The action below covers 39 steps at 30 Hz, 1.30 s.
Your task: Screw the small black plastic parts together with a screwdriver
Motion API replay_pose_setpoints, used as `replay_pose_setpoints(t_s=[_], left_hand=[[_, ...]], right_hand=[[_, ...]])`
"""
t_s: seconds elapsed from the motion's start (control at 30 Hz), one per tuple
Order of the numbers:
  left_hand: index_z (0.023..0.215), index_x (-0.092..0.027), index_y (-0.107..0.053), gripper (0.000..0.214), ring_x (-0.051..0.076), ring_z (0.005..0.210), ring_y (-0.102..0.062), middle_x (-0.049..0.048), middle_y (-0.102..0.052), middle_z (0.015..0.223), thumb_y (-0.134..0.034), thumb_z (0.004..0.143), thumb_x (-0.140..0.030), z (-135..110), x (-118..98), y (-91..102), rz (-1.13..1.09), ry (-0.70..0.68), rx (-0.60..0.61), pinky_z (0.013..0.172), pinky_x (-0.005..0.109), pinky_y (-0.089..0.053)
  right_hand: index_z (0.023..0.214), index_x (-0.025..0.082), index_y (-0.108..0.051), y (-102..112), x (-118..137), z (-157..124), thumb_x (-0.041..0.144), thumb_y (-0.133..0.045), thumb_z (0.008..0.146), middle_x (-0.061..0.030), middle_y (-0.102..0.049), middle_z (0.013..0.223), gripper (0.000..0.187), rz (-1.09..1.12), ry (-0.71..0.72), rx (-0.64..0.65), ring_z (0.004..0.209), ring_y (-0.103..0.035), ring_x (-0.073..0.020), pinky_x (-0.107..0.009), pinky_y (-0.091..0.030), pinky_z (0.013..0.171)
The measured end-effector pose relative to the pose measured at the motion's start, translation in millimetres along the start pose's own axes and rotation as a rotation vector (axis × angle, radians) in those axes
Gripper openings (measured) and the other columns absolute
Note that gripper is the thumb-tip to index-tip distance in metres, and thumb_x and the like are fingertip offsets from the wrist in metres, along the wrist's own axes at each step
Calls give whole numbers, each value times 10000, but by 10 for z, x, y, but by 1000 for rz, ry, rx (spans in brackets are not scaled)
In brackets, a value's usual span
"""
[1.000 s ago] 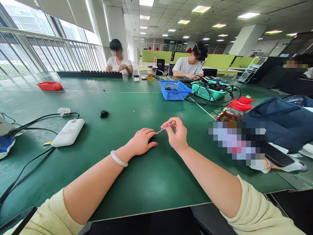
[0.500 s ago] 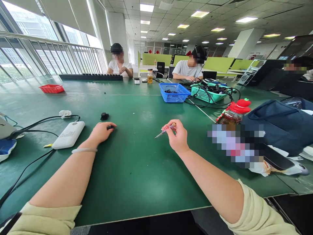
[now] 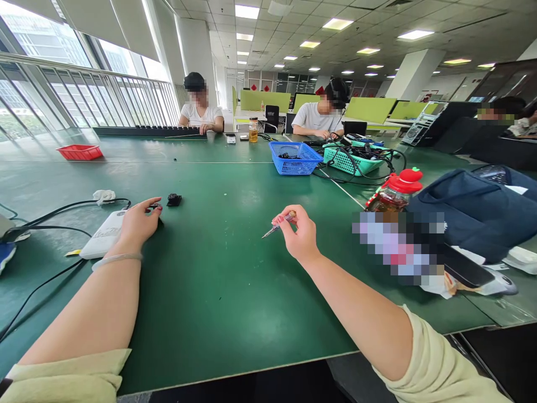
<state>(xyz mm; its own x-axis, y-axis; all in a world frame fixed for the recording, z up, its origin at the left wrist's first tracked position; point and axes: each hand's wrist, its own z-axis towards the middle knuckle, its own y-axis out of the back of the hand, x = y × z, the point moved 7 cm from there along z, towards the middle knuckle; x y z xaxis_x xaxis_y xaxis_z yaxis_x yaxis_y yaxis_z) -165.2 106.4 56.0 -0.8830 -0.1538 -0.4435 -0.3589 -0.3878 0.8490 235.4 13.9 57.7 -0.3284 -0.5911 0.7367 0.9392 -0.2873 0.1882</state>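
My right hand [image 3: 300, 232] is closed round a small screwdriver [image 3: 276, 228], which has a thin metal shaft and a see-through handle. Its tip points down and left, above the green table [image 3: 235, 268]. My left hand [image 3: 141, 223] lies in front of the right end of a white power bank [image 3: 98, 238], partly hiding it. The fingers are bent together, and a small black piece [image 3: 160, 222] shows at their right side, mostly hidden by the hand. Just beyond the fingertips, a separate small black part [image 3: 174, 199] rests on the table.
Black cables [image 3: 50, 215] run along the left. Ahead stand a red tray [image 3: 79, 152], a blue basket [image 3: 296, 159] and a green basket [image 3: 348, 159] with cables. A red-lidded bottle [image 3: 392, 193], a dark blue bag [image 3: 474, 212] and a phone [image 3: 467, 268] lie right. Two people sit opposite.
My left hand has moved left, from the bare table to the white power bank, with the black piece still at it. My right hand keeps the screwdriver in nearly the same pose.
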Motion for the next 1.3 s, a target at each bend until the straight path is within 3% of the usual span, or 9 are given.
replay_pose_setpoints(t_s=[0.1, 0.2, 0.47, 0.7, 0.87, 1.3], left_hand=[[1246, -239, -636, 415, 246, 988, -624, 54, -701, 1070, -459, 894, -370, -36, 28, 99, 5, 78, 42, 926, 382, -466], [1230, -237, -625, 386, 216, 995, -620, 40, -687, 1131, -477, 881, -309, -48, 66, 145, -28, 111, 92, 908, 340, -459], [1254, -206, -595, 411, 181, 1028, -619, 44, -666, 1229, -490, 857, -203, -10, 159, 107, -52, 120, 124, 880, 269, -453], [1077, -175, -682, 395, 261, 1018, -625, 64, -725, 1053, -562, 840, -467, -75, 178, 226, 23, 278, 48, 900, 376, -453], [973, -170, -700, 435, 289, 983, -628, 73, -739, 987, -631, 759, -542, -88, 174, 205, 42, 280, -16, 835, 388, -475], [1095, -151, -653, 570, 351, 1058, -598, 176, -686, 1107, -574, 773, -613, -94, 128, 114, 231, 273, -27, 808, 435, -491]], right_hand=[[892, 243, -518, -32, -5, 0, 312, -546, 901, -2, -681, 765, 75, -9, -8, 40, 762, -716, -185, -345, -577, 763], [886, 244, -517, -41, 3, 1, 300, -547, 899, -2, -682, 762, 65, -19, 6, 54, 759, -716, -187, -347, -575, 758], [896, 247, -513, -29, -16, -4, 314, -549, 902, -4, -681, 769, 76, -9, -2, 48, 764, -716, -190, -358, -580, 767], [894, 244, -519, -34, -11, -8, 291, -549, 900, 1, -682, 766, 56, -12, 11, 52, 760, -714, -186, -354, -570, 769], [896, 246, -518, -33, -16, -11, 288, -545, 900, 1, -684, 769, 50, -15, 9, 48, 758, -714, -183, -349, -567, 767], [892, 248, -517, -44, -4, -12, 294, -545, 898, 2, -682, 761, 55, -19, 15, 50, 753, -713, -184, -352, -571, 765]])
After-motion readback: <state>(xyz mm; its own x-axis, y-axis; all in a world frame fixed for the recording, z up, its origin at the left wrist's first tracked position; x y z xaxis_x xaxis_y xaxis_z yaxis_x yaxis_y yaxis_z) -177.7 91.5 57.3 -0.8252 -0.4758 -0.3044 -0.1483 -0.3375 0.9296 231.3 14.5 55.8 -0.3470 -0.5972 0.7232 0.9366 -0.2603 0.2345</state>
